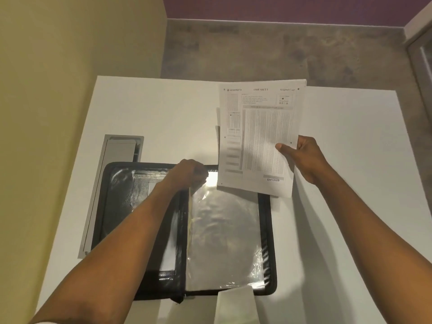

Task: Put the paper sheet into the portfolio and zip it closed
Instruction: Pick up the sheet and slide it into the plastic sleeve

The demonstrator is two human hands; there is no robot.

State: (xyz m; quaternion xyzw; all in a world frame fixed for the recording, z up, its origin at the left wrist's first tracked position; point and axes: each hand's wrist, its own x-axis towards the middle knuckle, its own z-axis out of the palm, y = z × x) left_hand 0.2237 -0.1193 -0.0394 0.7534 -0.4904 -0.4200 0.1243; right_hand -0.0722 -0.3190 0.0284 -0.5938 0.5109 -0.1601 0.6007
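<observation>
A black zip portfolio (268, 230) lies open flat on the white table (163, 108), its right half filled with clear plastic sleeves (224, 235). My left hand (190, 173) pinches the top edge of a sleeve near the spine and lifts it. My right hand (301, 157) holds a printed paper sheet (259, 136) by its right edge, thumb on top. The sheet hangs above the portfolio's upper right corner, its lower edge over the sleeves.
A grey cable hatch (119, 155) is set into the table left of the portfolio, partly under it. A pale paper corner (233, 305) shows at the near edge. A yellow wall (70, 66) stands to the left; grey floor (280, 50) lies beyond the table.
</observation>
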